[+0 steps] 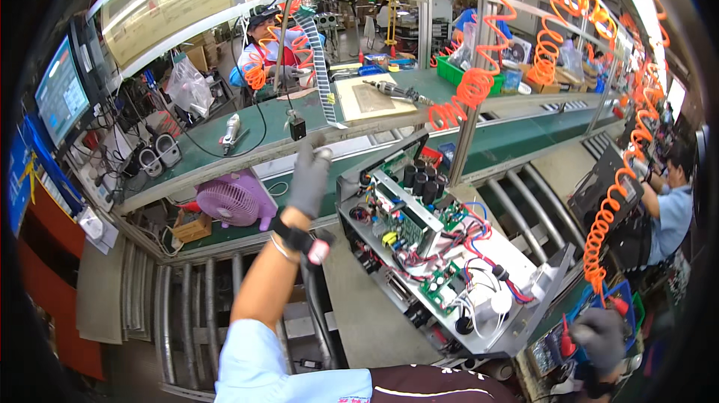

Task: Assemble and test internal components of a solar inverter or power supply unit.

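My left hand (308, 184), in a grey glove, is raised with stretched fingers just below a small black box (298, 129) hanging on a cable. I cannot tell whether they touch. A pale spot by its fingertips is too blurred to name. My right hand (601, 337), also gloved, is smeared by motion at the lower right, over a blue bin (630, 300) beside red-handled tools (567, 337). Between my arms lies an opened electronic unit (449, 253) in a dark metal case, showing circuit boards, black cylindrical capacitors (425, 182) and red, blue and white wires.
Rollers (198, 320) run beneath the unit. A purple fan (234, 201) stands under the green bench shelf (262, 129). Orange coiled air hoses (479, 85) hang overhead, one near my right hand. A monitor (64, 92) is at left. Co-workers sit across the bench and at right.
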`<state>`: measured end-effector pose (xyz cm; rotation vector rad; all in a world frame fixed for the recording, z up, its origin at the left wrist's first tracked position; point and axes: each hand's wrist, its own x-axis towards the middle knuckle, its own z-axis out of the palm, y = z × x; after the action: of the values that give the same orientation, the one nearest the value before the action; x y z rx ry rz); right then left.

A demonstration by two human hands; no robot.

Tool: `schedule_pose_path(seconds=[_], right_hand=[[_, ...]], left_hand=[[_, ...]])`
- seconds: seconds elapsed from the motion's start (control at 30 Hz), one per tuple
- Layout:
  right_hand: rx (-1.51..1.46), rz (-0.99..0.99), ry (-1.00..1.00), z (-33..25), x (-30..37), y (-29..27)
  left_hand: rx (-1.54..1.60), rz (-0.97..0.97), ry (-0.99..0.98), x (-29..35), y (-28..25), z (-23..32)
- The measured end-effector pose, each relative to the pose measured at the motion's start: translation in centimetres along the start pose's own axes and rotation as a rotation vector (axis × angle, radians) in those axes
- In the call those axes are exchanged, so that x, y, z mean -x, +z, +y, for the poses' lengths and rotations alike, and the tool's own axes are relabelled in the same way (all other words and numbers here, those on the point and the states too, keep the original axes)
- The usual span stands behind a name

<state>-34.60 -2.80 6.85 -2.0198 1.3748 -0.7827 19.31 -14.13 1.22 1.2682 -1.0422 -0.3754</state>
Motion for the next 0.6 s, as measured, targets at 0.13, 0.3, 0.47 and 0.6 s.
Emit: schedule_pose_path(seconds=[0.13, 0.3, 0.47, 0.6], right_hand=[[-0.099, -0.078, -0.318, -7.8, -4.2, -5.9], [-0.103, -0.172, -0.441, -14.0, -12.3, -4.1], [-0.145, -0.267, -0.444, -17.8, -21.9, 4.6], [-0.056, -0.239, -0.748, -17.0, -29.3, 13.5]], left_hand=[[0.01, 0.041, -0.125, -9.3, -2.8, -7.0], [-0.07, 0.015, -0.046, -15.8, -0.1, -12.8], [0.277, 0.013, -0.237, -12.2, 2.9, -6.1], [0.405, -0.176, -0.256, -9.2, 0.8, -3.2]])
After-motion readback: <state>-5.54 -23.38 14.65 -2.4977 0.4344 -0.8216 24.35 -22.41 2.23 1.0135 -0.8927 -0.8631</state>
